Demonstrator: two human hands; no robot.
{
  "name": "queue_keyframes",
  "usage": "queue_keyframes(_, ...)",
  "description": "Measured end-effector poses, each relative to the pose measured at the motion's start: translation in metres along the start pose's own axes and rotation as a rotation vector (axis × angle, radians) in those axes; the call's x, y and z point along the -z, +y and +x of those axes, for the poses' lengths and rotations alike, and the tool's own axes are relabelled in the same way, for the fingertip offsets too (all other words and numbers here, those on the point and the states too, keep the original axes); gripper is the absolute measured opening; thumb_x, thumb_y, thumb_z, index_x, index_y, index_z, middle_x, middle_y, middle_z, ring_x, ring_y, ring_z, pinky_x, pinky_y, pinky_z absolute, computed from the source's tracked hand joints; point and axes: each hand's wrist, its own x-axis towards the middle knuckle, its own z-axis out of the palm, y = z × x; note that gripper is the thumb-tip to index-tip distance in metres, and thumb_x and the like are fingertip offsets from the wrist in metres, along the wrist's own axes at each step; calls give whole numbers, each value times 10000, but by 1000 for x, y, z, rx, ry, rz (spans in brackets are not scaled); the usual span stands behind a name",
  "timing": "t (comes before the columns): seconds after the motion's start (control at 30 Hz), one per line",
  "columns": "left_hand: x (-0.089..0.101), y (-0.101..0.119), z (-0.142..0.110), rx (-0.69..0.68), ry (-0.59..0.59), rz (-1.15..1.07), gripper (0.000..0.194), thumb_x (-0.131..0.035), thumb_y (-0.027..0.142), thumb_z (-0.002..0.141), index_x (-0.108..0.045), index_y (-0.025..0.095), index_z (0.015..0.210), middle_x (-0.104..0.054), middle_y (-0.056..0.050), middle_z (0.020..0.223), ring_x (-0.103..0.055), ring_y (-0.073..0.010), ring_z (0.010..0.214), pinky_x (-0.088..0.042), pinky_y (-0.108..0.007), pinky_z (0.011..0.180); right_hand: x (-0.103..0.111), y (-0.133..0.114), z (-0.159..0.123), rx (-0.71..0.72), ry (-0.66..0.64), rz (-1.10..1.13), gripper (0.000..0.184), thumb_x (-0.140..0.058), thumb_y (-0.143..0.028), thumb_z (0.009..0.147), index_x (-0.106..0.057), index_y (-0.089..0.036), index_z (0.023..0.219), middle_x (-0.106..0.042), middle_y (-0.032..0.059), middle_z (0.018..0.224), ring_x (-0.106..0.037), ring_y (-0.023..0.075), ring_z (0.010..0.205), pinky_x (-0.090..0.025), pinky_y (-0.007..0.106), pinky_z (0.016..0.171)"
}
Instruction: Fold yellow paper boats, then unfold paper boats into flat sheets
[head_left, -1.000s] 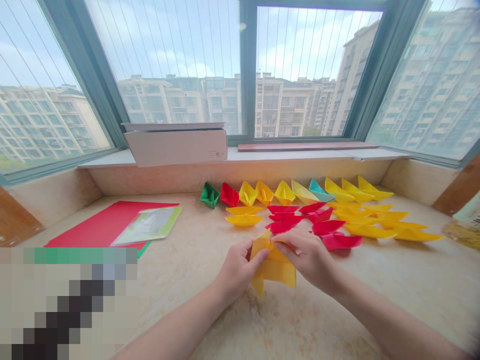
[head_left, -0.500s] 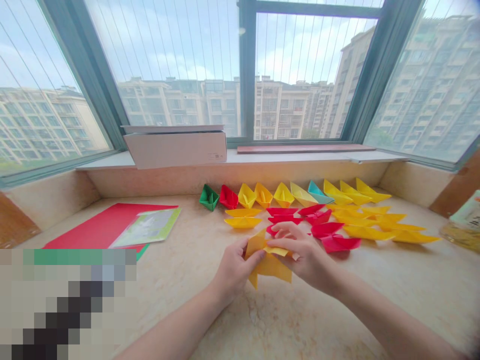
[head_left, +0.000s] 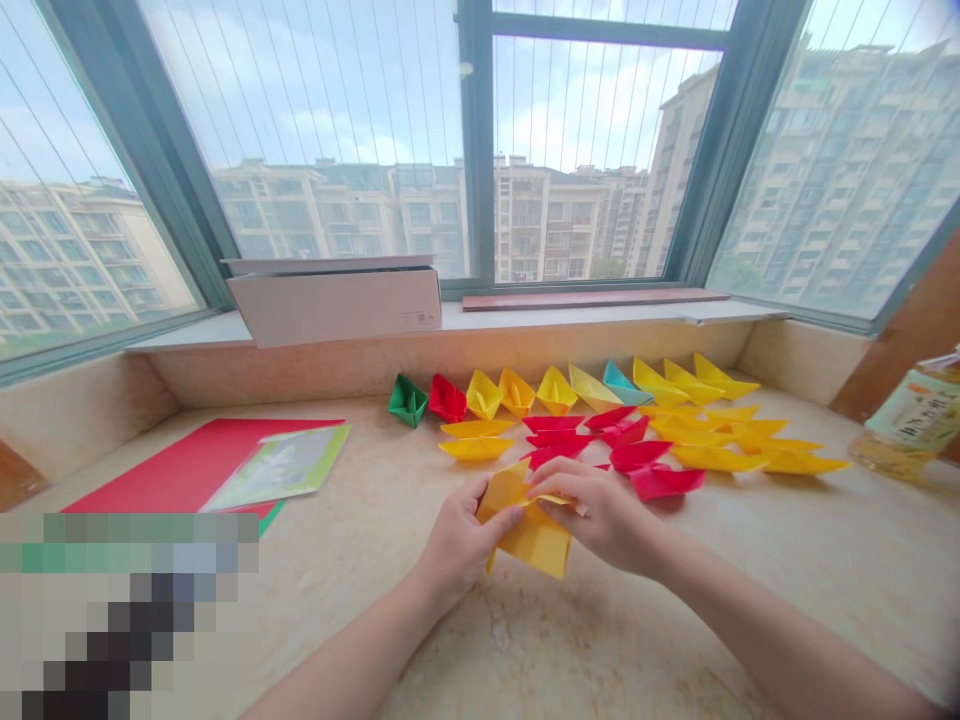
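A partly folded sheet of yellow origami paper [head_left: 538,540] is held up off the counter between both my hands. My left hand [head_left: 463,535] grips its left side, with the thumb lying across the front. Fingers of my right hand [head_left: 600,510] pinch a flap on the paper's upper right edge. Just beyond my hands lie red folded paper boats [head_left: 637,455], partly hidden by my right hand. A yellow paper boat [head_left: 476,445] sits behind my left hand, and several more yellow boats [head_left: 720,457] are grouped to the right.
A back row holds a green boat [head_left: 407,402], a light blue boat [head_left: 624,385] and others. Red paper sheets [head_left: 161,465] lie at left under a clear packet [head_left: 289,470]. A white box [head_left: 337,300] stands on the sill. At right is a bottle [head_left: 915,420].
My right fingers have closed down onto the paper's flap, where they were more raised before. The paper has tilted a little. The whole view has shifted slightly, showing more of the bottle.
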Motion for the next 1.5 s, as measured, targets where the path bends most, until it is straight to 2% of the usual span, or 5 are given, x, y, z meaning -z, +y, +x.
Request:
queue_keyframes(0.3, -2, 0, 0, -16, 8, -6, 388, -772, 418, 762, -682, 155, 1032, -713, -48, 920, -651, -194, 804, -516, -260, 691, -11, -9, 5, -321, 117, 364, 167, -640, -298, 848, -750, -173, 847, -749, 52, 849, -663, 182, 760, -524, 275, 637)
queue_keyframes(0.63, -7, 3, -6, -27, -42, 8, 407, -749, 399, 792, -665, 142, 1096, -730, -96, 1020, -677, -234, 888, -536, -312, 775, -23, -10, 0, -304, 260, 349, 191, -666, -322, 844, -711, -187, 972, -749, 48, 844, -695, 187, 763, -561, 320, 706)
queue_keyframes(0.97, -7, -1, -6, -12, -22, 37, 323, -710, 420, 829, -700, 158, 1019, -739, -72, 949, -679, -224, 849, -523, -291, 733, -20, -18, 0, -367, 229, 228, 185, -664, -348, 849, -735, -197, 929, -731, 29, 781, -643, 172, 677, -495, 286, 603)
queue_keyframes(1.27, -13, 8, -10, 28, -53, -58, 347, -693, 468, 834, -694, 145, 963, -718, -48, 812, -659, -175, 699, -491, -250, 618, -14, -19, 3, -388, 133, 579, 418, -523, -543, 932, -702, -166, 899, -635, 11, 689, -560, 135, 589, -433, 250, 531)
queue_keyframes(1.5, -10, 12, -5, 57, 97, -145, 424, -744, 510, 775, -671, 131, 952, -701, -39, 747, -630, -151, 607, -469, -242, 574, -15, -17, 4, -344, 48, 649, 476, -495, -580, 946, -696, -158, 1032, -651, 23, 711, -605, 148, 646, -469, 271, 601)
